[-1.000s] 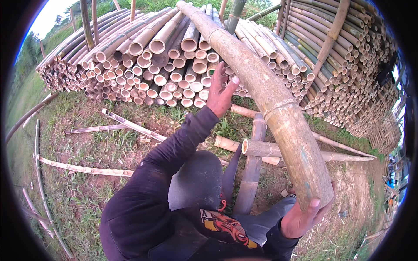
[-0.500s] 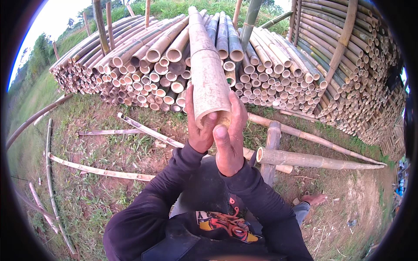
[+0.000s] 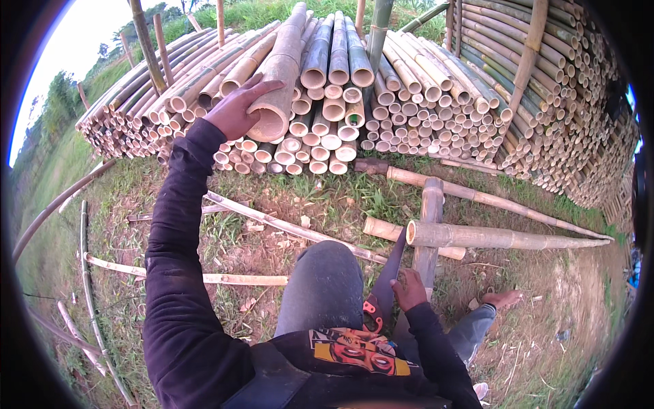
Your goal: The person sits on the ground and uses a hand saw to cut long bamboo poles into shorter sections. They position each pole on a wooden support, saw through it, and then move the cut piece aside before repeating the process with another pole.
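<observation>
A thick, pale bamboo pole (image 3: 278,78) lies on top of the stack with its hollow cut end toward me. My left hand (image 3: 238,109) rests against the left of that end, open, its fingers stretched across the top. Down at my right knee a handsaw (image 3: 388,279) with an orange-red handle leans blade-up by a bamboo post (image 3: 430,211). Beside the blade is my right hand (image 3: 409,290), empty as far as I can see, with its fingers loosely bent and apart.
Stacked bamboo poles (image 3: 327,129) fill the far side, and a taller stack (image 3: 565,102) rises at the right. A long bamboo pole (image 3: 504,236) lies across the post. Split bamboo strips (image 3: 293,228) and wood chips are scattered on the grassy ground.
The bamboo pole has gone from between both hands onto the stack, to the left. My right hand has let go and dropped to the saw; my left has moved over the pole's end.
</observation>
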Tool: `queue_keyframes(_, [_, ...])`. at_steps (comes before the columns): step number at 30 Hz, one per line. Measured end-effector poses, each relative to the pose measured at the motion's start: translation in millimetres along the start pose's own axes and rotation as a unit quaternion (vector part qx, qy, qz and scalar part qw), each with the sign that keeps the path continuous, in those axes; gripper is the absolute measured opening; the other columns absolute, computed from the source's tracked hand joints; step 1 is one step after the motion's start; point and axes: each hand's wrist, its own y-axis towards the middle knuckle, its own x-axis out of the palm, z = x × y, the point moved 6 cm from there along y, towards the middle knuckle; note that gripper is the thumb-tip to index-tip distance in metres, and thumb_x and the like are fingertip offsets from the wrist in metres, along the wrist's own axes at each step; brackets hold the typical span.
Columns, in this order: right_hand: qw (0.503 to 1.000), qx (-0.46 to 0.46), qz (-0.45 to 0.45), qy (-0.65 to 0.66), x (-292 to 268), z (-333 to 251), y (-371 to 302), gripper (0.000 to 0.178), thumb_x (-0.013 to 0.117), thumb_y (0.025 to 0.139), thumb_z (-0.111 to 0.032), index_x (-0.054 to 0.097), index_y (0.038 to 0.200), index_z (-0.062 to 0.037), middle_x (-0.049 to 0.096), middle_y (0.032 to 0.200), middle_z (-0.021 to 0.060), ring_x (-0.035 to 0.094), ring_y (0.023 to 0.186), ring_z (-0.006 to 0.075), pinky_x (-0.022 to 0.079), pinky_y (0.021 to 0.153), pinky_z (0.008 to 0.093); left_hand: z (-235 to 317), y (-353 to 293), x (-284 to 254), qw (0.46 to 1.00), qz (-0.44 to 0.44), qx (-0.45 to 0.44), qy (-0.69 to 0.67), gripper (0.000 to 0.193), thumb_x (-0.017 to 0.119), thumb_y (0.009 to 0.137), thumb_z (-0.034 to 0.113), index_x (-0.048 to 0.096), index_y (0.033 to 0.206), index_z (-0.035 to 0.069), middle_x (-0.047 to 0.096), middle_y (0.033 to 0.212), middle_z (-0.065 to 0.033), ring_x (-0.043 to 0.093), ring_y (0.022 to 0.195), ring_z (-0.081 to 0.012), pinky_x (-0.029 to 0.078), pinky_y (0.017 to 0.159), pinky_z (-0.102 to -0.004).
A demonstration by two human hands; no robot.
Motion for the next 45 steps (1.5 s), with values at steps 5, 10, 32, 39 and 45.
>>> queue_keyframes(5, [0.995, 0.103, -0.016, -0.002, 8.1, 63.7, -58.8, 0.050, 0.078, 0.092, -0.035, 0.065, 0.130, -0.0045, 0.065, 0.128, 0.0232, 0.065, 0.118, 0.0423, 0.054, 0.101, 0.0492, -19.5, 42.3, 16.2, 0.980, -0.060, 0.035, 0.184, 0.070, 0.069, 0.083, 0.000, 0.062, 0.147, 0.029, 0.055, 0.154, -0.0199, 0.066, 0.123, -0.0414, 0.055, 0.106, -0.0486])
queue_keyframes(10, [0.981, 0.187, -0.029, -0.042, 26.8, 96.1, -93.5, 0.051, 0.081, 0.090, -0.034, 0.066, 0.130, -0.0053, 0.065, 0.126, 0.0232, 0.065, 0.115, 0.0426, 0.054, 0.099, 0.0494, -40.4, 78.5, 5.1, 0.969, 0.015, -0.037, 0.242, 0.060, 0.079, 0.082, 0.013, 0.068, 0.139, 0.026, 0.073, 0.129, -0.0143, 0.074, 0.108, -0.0349, 0.059, 0.094, -0.0504])
queue_keyframes(32, [0.981, 0.176, -0.036, -0.071, 56.6, 90.5, -106.9, 0.050, 0.084, 0.085, -0.030, 0.070, 0.127, -0.0068, 0.069, 0.111, 0.0185, 0.071, 0.092, 0.0318, 0.059, 0.084, 0.0442, -124.0, 147.4, 103.8, 0.896, 0.293, -0.209, 0.261, 0.092, 0.070, 0.087, 0.068, 0.040, 0.156, 0.015, 0.042, 0.154, -0.0222, 0.038, 0.149, -0.0429, 0.009, 0.125, -0.0707])
queue_keyframes(39, [0.980, 0.195, -0.006, -0.029, 49.8, 87.9, -104.9, 0.046, 0.083, 0.087, -0.025, 0.069, 0.124, -0.0039, 0.070, 0.109, 0.0196, 0.073, 0.091, 0.0331, 0.059, 0.082, 0.0436, -157.0, 148.1, 127.4, 0.905, 0.167, -0.259, 0.294, 0.110, 0.082, 0.080, 0.055, 0.025, 0.167, 0.020, 0.043, 0.158, -0.0191, 0.040, 0.151, -0.0386, 0.005, 0.127, -0.0714])
queue_keyframes(45, [0.975, 0.189, 0.115, 0.027, 30.3, 84.1, -95.6, 0.036, 0.078, 0.089, -0.019, 0.069, 0.121, -0.0060, 0.070, 0.114, 0.0202, 0.072, 0.096, 0.0386, 0.059, 0.084, 0.0464, -31.5, 95.1, 194.7, 0.942, 0.299, 0.038, 0.150, 0.066, 0.080, 0.089, 0.041, 0.055, 0.145, 0.017, 0.060, 0.145, -0.0112, 0.052, 0.139, -0.0329, 0.032, 0.118, -0.0565])
